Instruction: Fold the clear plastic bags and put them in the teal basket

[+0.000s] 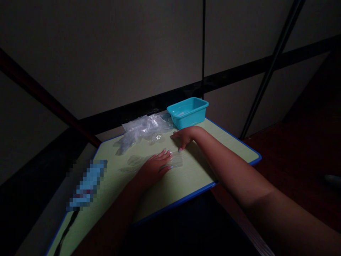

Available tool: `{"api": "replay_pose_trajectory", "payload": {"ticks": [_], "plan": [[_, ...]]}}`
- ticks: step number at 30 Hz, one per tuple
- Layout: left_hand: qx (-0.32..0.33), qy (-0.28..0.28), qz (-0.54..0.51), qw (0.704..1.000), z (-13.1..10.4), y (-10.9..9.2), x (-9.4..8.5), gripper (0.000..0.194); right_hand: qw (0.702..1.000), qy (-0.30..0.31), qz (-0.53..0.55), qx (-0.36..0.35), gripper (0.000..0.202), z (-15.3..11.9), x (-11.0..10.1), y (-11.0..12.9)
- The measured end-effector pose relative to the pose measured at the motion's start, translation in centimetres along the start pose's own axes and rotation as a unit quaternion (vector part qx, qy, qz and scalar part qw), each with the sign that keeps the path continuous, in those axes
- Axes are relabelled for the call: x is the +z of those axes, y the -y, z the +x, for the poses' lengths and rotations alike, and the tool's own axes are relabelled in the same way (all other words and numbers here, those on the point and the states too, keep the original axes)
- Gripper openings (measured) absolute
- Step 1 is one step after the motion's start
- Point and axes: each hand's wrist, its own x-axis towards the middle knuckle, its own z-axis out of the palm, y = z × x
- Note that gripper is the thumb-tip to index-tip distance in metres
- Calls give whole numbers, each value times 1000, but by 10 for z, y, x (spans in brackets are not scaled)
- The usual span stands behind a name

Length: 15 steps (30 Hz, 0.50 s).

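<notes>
A thin, clear plastic glove (pixel 176 160) lies flattened on the pale yellow-green table (pixel 194 183). Across it rests my left hand (pixel 154 165), palm down with the fingers stretched out. Just beyond the glove's right end, my right hand (pixel 186 137) is bent down towards the tabletop, thumb and fingers apart, with nothing visible in it. Some of its fingers are hidden behind the back of the hand. A crumpled heap of clear plastic (pixel 145 129) lies beyond both hands, near the right fingertips.
At the far edge, right of the heap, stands a turquoise plastic basin (pixel 191 119) with something clear inside. A blurred-out blue object (pixel 89 185) with a dark strap lies on the left. Panelled cabinet fronts (pixel 133 64) rise directly behind the blue-edged table.
</notes>
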Motion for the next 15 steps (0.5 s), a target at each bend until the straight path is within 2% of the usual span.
{"api": "replay_pose_trajectory", "payload": {"ticks": [5, 15], "plan": [[-3, 3, -1, 1000, 1, 1, 0, 47, 1000, 6, 20, -3, 111, 1, 0, 3], [1, 15, -12, 1000, 0, -2, -2, 50, 1000, 10, -18, -20, 113, 6, 5, 3]]}}
